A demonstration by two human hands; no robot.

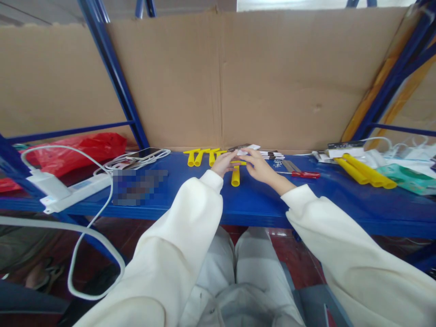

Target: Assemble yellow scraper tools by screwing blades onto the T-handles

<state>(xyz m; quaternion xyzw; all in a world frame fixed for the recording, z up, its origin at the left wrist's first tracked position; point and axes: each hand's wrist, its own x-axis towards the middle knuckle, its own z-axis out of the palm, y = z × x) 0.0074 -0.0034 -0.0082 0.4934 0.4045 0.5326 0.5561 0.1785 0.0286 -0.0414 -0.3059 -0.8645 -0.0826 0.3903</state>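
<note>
My left hand (225, 164) and my right hand (258, 167) come together over the middle of the blue shelf. The fingers of both are bent and closed around a small pale piece (242, 152), too small to name. Just below them lies a yellow T-shaped tool (235, 176) with a hollow tube handle, its crossbar partly hidden by my fingers. Several similar yellow T-shaped tools (198, 158) lie in a row left of my left hand. Behind and right of my right hand is a stack of black-and-white cards or packets (273, 155).
A red-handled screwdriver (305, 175) lies right of my right hand, beside flat grey strips (289, 165). Yellow tubes (366, 171) and a green packet (407, 178) are farther right. At left are a power strip (83, 190), looped white cables, a phone (147, 153) and a red bag (81, 152).
</note>
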